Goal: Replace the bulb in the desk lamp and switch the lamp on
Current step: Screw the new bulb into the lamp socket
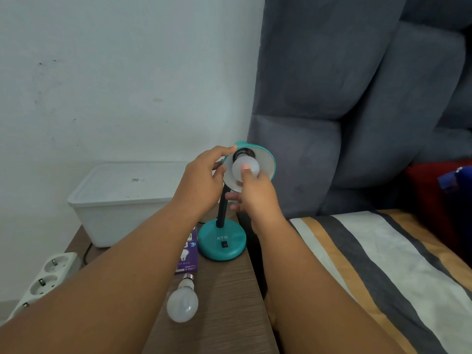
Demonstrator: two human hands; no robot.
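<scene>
A teal desk lamp stands on a wooden bedside table, its round base (221, 240) carrying a black rocker switch (224, 244). The shade (268, 163) is tilted toward me, white inside. My left hand (201, 181) grips the shade's left rim and back. My right hand (258, 194) holds a white bulb (241, 172) that sits in the shade's socket, thumb on its front. A second white bulb (182, 301) lies loose on the table in front of the base, screw cap pointing away from me.
A purple bulb box (187, 254) lies left of the lamp base. A white lidded plastic bin (122, 198) stands at the back of the table (229, 290). A white power strip (48, 277) lies at the left. A grey padded headboard (344, 111) and striped bed (383, 264) are on the right.
</scene>
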